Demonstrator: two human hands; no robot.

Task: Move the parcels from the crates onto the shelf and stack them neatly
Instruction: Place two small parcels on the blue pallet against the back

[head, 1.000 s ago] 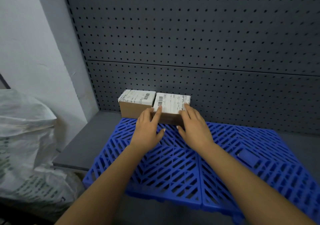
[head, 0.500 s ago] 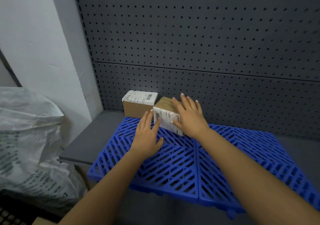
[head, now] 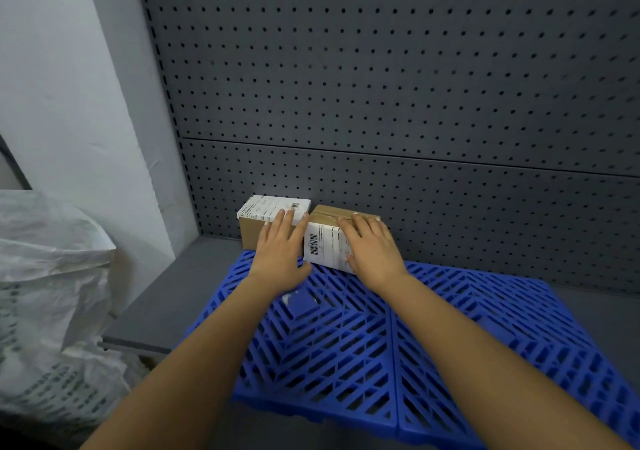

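Note:
Two small cardboard parcels stand side by side at the back of the grey shelf, on the far edge of a blue plastic grid mat. The left parcel has its white label on top. The right parcel shows a taped brown top, and its label faces me. My left hand lies flat against the front of the left parcel, fingers reaching its top edge beside the gap. My right hand covers the right parcel's front and top edge, pressing on it.
A dark grey pegboard forms the shelf's back wall right behind the parcels. A white wall closes the left side. A bulky white woven sack sits low on the left beside the shelf edge.
The right parcel has been tipped so its label faces front instead of up, and it now stands against the left parcel. My left hand moved up from the mat onto the left parcel.

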